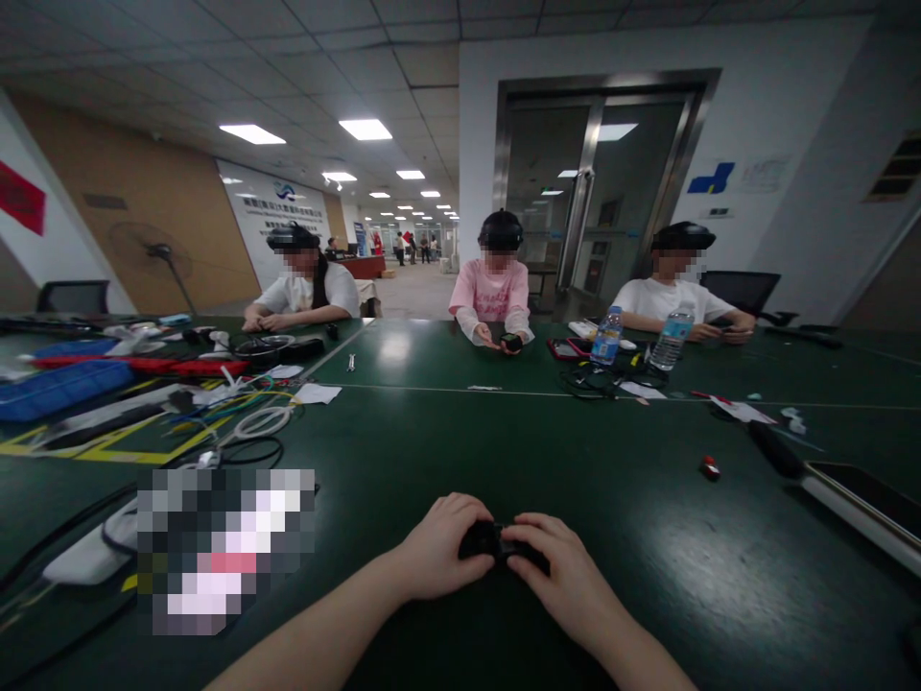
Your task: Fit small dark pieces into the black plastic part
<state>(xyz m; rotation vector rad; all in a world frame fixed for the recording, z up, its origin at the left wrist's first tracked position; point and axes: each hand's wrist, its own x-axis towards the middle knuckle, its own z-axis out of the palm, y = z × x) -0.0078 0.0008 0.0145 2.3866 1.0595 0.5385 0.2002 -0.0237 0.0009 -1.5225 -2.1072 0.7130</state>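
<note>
Left grip point(447, 549) and right grip point(565, 566) both have fingers round a small black gadget point(496, 544), over the green surface point(446, 441), can't tell if it's touching. Decent room ahead up to the seam point(432, 392); white power strip point(90, 552) off left. Bottle labels point(606, 343) and the wall sign's point(284, 216) Chinese lettering? Too blurry for me.

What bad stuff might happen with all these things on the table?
The small black object might slip, since the left hand and right hand seem to grip it mostly with fingertips. The blue-labelled bottle might tip over and, if it holds water, wet the black cables beside it.
</note>
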